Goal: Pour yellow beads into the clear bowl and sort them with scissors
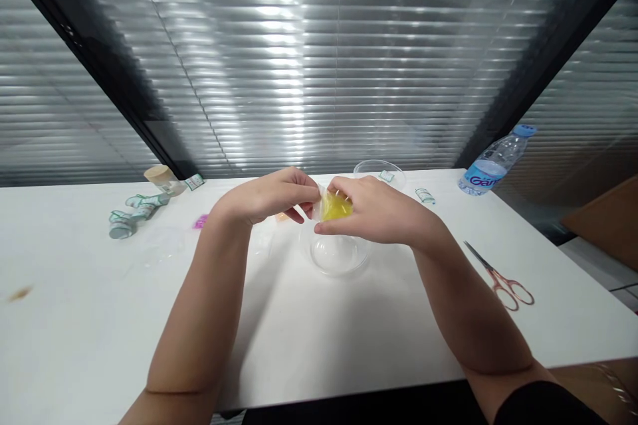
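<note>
A small clear packet with yellow contents [337,207] is held above a clear round bowl [339,255] on the white table. My right hand [376,209] grips the yellow packet between thumb and fingers from the right. From the left, my left hand [279,196] pinches the packet's clear end with bent fingers. The two hands are close together, and the fingertips partly hide the packet's end. Behind my left fingers, a bit of something orange [282,217] shows on the table.
Scissors [498,273] lie at the right, below a tilted water bottle [491,166]. A clear round dish [379,170] is at the back, near a small labelled packet [425,196]. Wrapped rolls [144,207], a jar with a wooden lid [160,176] and a magenta packet [200,221] are left.
</note>
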`<state>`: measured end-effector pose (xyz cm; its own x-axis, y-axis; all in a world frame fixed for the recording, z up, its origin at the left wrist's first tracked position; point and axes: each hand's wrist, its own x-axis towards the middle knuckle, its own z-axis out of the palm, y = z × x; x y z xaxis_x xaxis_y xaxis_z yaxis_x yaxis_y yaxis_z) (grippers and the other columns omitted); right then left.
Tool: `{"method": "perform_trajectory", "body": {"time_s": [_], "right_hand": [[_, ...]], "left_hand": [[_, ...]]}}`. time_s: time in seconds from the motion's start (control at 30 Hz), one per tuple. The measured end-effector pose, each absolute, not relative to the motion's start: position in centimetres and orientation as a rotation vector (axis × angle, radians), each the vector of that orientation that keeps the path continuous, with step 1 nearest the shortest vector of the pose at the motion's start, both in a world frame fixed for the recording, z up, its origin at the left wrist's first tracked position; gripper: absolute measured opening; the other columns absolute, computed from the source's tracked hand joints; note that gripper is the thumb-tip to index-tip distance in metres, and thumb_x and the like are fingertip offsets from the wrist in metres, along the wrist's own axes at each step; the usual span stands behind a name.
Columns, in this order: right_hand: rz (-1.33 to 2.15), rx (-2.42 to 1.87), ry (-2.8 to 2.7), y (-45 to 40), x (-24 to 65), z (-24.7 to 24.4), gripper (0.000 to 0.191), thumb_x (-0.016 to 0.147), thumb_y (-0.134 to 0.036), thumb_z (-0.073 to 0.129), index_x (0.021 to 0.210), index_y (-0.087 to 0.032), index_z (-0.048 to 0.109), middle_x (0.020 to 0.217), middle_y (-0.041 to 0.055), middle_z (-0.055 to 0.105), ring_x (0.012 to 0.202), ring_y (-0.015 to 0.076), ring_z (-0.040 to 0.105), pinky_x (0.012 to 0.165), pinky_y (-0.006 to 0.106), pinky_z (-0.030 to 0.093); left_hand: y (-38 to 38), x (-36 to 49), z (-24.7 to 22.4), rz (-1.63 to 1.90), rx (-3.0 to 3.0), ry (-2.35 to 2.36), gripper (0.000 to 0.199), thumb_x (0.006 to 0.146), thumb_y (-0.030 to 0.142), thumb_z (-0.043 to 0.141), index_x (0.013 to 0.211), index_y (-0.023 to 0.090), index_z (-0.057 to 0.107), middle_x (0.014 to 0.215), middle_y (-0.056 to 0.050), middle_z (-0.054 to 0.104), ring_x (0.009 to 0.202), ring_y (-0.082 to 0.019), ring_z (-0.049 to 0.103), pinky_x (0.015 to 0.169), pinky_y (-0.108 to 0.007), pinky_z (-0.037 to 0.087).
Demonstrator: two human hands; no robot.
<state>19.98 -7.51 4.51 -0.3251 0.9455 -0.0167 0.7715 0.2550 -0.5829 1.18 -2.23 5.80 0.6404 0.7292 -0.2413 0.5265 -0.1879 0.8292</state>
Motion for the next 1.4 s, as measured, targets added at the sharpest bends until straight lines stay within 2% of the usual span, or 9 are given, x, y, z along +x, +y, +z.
{"method": "perform_trajectory", "body": {"time_s": [0.23,0.4,0.5,0.63,0.87,1.17,1.4], "right_hand": [[0.687,-1.618,-2.235,-8.5,20.0,5.4,0.039,0.074,-0.060,0.062,0.079,-0.022,0.052,0.081,-0.0007,0.063,0.064,0.0155,0.055,0.049,0.029,0.037],[0.644,-1.684,-2.271,-8.4,20.1,5.6,0.041,0.073,-0.061,0.061,0.079,-0.022,0.051,0.085,0.0000,0.063,0.067,0.0163,0.055,0.048,0.029,0.038],[0.672,-1.676,-2.291,-8.4,20.0,5.6,0.040,0.073,-0.060,0.062,0.083,-0.022,0.053,0.086,0.0004,0.063,0.068,0.0164,0.055,0.049,0.028,0.038],[0.701,-1.675,-2.321,-8.4,19.9,5.8,0.039,0.072,-0.059,0.063,0.090,-0.025,0.056,0.086,0.0005,0.063,0.071,0.0175,0.056,0.049,0.028,0.038],[0.622,-1.741,-2.347,-8.4,20.0,5.9,0.040,0.072,-0.060,0.061,0.092,-0.026,0.056,0.086,0.0007,0.063,0.072,0.0194,0.057,0.050,0.029,0.037],[0.672,-1.731,-2.366,-8.2,19.9,5.7,0.040,0.074,-0.060,0.060,0.089,-0.024,0.056,0.085,0.0023,0.063,0.071,0.0187,0.057,0.052,0.029,0.036],[0.704,-1.752,-2.382,-8.2,20.0,5.9,0.034,0.074,-0.055,0.063,0.085,-0.023,0.057,0.080,0.0015,0.062,0.065,0.0161,0.055,0.050,0.028,0.033]], "left_hand": [[-2.6,0.4,6.6,0.151,1.873,1.015,0.019,0.078,0.033,0.056,0.074,0.017,0.067,0.082,-0.004,0.063,0.085,-0.017,0.059,0.081,-0.031,0.051],[-3.2,0.4,6.6,0.265,2.062,1.154,0.023,0.079,0.040,0.061,0.094,0.023,0.064,0.096,-0.002,0.064,0.083,-0.017,0.059,0.068,-0.027,0.048],[-3.4,0.6,6.5,0.288,2.180,1.157,0.025,0.081,0.038,0.059,0.103,0.026,0.064,0.101,-0.001,0.066,0.085,-0.017,0.061,0.069,-0.027,0.047],[-3.4,0.8,6.4,0.252,2.219,1.083,0.022,0.081,0.035,0.060,0.100,0.025,0.065,0.100,0.000,0.067,0.089,-0.017,0.063,0.073,-0.027,0.048],[-3.6,1.2,6.1,0.248,2.245,1.115,0.017,0.081,0.032,0.058,0.095,0.024,0.063,0.098,0.000,0.067,0.086,-0.016,0.062,0.067,-0.026,0.046],[-3.4,1.9,5.4,0.297,2.312,1.179,0.012,0.083,0.032,0.052,0.086,0.024,0.061,0.094,0.002,0.066,0.078,-0.015,0.059,0.061,-0.027,0.043],[-3.3,2.1,5.2,0.304,2.312,1.165,0.012,0.083,0.031,0.053,0.085,0.023,0.061,0.094,0.001,0.066,0.080,-0.015,0.059,0.060,-0.026,0.044]]}}
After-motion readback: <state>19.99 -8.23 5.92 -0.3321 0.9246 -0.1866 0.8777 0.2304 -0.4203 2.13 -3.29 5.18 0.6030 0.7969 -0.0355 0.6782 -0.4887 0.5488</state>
